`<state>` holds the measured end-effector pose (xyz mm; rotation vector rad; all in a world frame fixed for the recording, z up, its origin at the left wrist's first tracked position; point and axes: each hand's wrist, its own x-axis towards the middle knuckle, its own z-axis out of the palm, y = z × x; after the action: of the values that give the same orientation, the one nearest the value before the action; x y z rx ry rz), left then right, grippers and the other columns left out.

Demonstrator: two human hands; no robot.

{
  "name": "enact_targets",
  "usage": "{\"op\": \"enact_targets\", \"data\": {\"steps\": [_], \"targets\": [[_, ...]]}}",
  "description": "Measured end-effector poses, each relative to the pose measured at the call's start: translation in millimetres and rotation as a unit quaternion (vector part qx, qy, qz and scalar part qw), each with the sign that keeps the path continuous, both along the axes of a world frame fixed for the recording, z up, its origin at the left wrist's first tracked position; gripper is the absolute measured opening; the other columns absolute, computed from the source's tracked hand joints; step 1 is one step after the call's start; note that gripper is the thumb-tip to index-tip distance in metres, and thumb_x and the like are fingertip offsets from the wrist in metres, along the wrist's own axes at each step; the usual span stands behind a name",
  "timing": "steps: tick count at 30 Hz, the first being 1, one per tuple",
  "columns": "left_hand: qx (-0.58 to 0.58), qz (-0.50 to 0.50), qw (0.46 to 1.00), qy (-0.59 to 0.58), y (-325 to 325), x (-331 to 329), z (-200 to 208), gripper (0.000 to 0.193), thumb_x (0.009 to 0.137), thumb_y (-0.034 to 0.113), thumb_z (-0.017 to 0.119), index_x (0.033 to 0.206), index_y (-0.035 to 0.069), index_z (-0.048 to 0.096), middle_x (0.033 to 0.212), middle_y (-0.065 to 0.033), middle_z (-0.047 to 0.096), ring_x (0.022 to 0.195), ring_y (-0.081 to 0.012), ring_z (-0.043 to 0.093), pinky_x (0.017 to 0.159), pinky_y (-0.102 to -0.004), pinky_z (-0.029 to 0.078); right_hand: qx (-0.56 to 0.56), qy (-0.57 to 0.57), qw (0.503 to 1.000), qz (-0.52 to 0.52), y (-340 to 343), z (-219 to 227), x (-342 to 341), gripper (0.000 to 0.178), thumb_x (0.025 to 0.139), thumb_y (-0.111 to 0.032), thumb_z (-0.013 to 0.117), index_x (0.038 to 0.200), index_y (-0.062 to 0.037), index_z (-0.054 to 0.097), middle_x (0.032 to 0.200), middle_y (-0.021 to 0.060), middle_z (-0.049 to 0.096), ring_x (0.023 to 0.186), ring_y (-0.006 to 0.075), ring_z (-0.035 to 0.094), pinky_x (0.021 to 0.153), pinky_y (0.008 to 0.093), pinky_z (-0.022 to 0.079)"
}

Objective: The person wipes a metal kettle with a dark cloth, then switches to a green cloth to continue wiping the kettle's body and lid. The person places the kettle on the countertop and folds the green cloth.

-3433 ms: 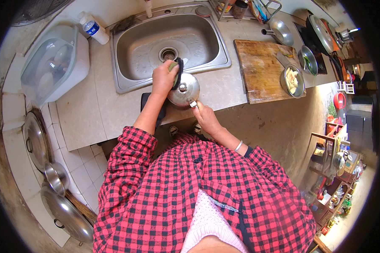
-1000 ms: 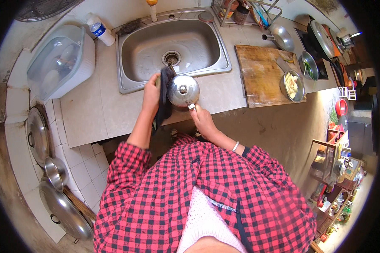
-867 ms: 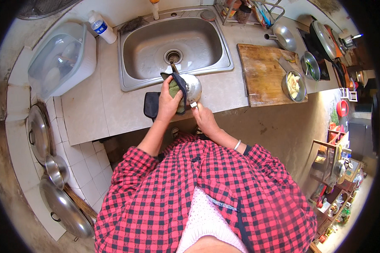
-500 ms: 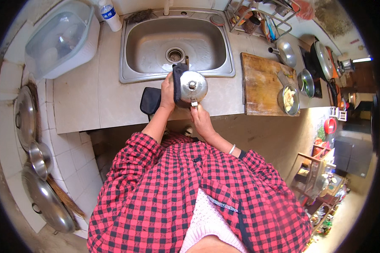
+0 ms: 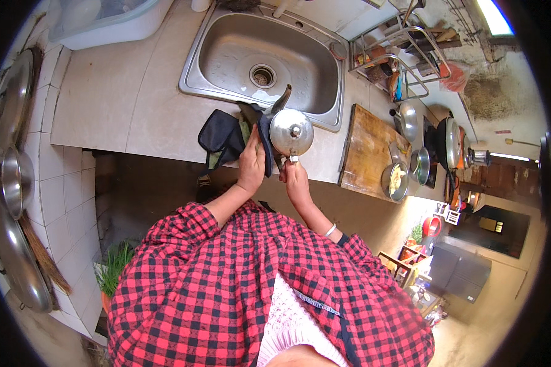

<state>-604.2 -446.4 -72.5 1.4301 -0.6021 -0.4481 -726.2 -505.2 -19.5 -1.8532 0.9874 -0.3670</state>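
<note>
On the head view I have the kettle [image 5: 292, 133] between both hands, its spout [image 5: 283, 98] toward the sink [image 5: 196, 72]. The right hand [image 5: 296, 182] is clenched on its handle [image 5: 294, 159]. The left hand [image 5: 251, 164] lies along a dark cloth [image 5: 264, 142] at the kettle's left side; whether it grips that, I can't tell. Marks on the shirt [image 5: 183, 293] strip [image 5: 316, 303] are too small for me to read.

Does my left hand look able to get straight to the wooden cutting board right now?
Probably not: your left hand holds a black-and-green cloth against the metal kettle, and that kettle and your right hand lie between it and the wooden cutting board.
</note>
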Motion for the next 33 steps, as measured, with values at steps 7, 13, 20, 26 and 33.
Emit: {"op": "enact_targets", "data": {"steps": [7, 13, 20, 26, 33], "targets": [[0.009, -0.096, 0.994, -0.042, -55, 64, -25, 0.039, 0.1, 0.024, 0.04, 0.118, -0.005, 0.058, 0.114, -0.0251, 0.062, 0.109, -0.0406, 0.058, 0.092, -0.0406, 0.047, 0.001, 0.023, 1.0, 0.021, -1, 8, 3, 0.042, 0.105, -0.034, 0.032, 0.079, -0.0038, 0.044, 0.06, 0.0044, 0.046, 0.056, 0.016, 0.047, 0.055, 0.0305, 0.04], [0.06, -0.066, 0.996, -0.003, -52, 54, -21, 0.043, 0.1, 0.032, 0.044, 0.116, -0.005, 0.06, 0.109, -0.023, 0.066, 0.102, -0.0374, 0.062, 0.087, -0.04, 0.048, 0.008, 0.016, 1.0, -0.018, 1, 1, -2, 0.038, 0.103, -0.033, 0.036, 0.085, -0.0021, 0.047, 0.06, 0.0074, 0.049, 0.054, 0.0194, 0.05, 0.053, 0.0337, 0.041], [-0.316, 0.057, 0.769, 0.553, -39, 111, 8, 0.033, 0.1, 0.024, 0.042, 0.12, 0.003, 0.059, 0.117, -0.0088, 0.064, 0.107, -0.0232, 0.06, 0.099, -0.0376, 0.046, -0.008, 0.066, 0.997, 0.028, -22, 11, -18, 0.031, 0.097, -0.026, 0.046, 0.082, 0.0002, 0.053, 0.058, 0.0102, 0.053, 0.052, 0.0213, 0.053, 0.052, 0.0355, 0.043], [-0.04, -0.127, 0.985, -0.109, -80, 98, 16, 0.045, 0.086, 0.022, 0.069, 0.124, 0.006, 0.052, 0.105, -0.0097, 0.066, 0.101, -0.0211, 0.064, 0.087, -0.0323, 0.048, 0.005, 0.096, 0.995, 0.041, -27, 14, -17, 0.025, 0.095, -0.022, 0.048, 0.087, 0.0011, 0.056, 0.062, 0.0138, 0.055, 0.055, 0.0259, 0.055, 0.054, 0.0378, 0.044], [0.005, -0.119, 0.983, -0.137, -100, 99, 2, 0.031, 0.091, 0.026, 0.065, 0.111, 0.007, 0.052, 0.083, -0.0171, 0.065, 0.077, -0.0321, 0.067, 0.068, -0.0388, 0.051, -0.011, 0.088, 0.994, 0.062, -29, 15, -18, 0.023, 0.093, -0.02, 0.05, 0.093, 0.0017, 0.056, 0.075, 0.026, 0.058, 0.07, 0.0423, 0.056, 0.064, 0.0456, 0.046]]}}
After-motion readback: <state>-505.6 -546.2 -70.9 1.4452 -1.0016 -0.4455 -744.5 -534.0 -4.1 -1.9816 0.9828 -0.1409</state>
